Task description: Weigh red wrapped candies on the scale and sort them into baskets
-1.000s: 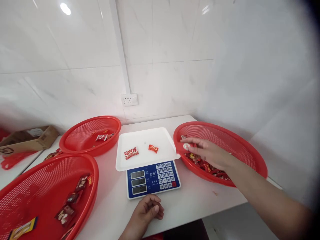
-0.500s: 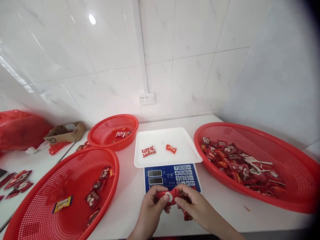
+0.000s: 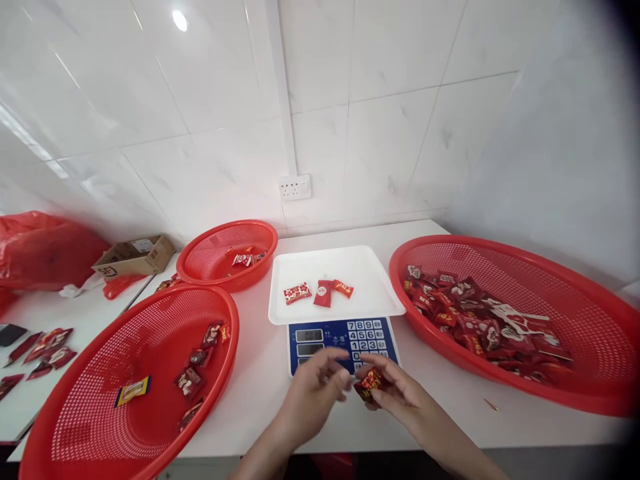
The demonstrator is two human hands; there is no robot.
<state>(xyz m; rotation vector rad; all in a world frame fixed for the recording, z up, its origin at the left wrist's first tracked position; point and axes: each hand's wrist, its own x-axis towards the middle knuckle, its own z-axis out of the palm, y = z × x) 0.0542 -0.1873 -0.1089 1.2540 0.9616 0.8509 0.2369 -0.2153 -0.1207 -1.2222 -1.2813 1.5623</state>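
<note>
In front of a blue-and-white digital scale (image 3: 333, 343), my right hand (image 3: 397, 393) grips a dark red wrapped candy (image 3: 371, 385) with gold print. My left hand (image 3: 320, 390) is just to its left, fingers apart and holding nothing. On the scale's white tray (image 3: 350, 259) lie three wrapped candies: a white-and-red patterned one (image 3: 297, 293) at the left, a red one with a round pale label (image 3: 323, 293) in the middle, and an orange-red one (image 3: 343, 289) touching or close beside it. The scale's display digits are too dim to read.
At the right a large red basket (image 3: 575, 267) holds a heap of wrapped candies. Two red baskets, one near (image 3: 65, 407) and one far (image 3: 183, 250), stand at the left with a few candies each. Beyond are a cardboard box (image 3: 133, 260) and a red plastic bag (image 3: 47, 257).
The red candy with the round label left my hands and now lies on the tray between the other two. My left hand has let go and opened; my right keeps the dark red candy.
</note>
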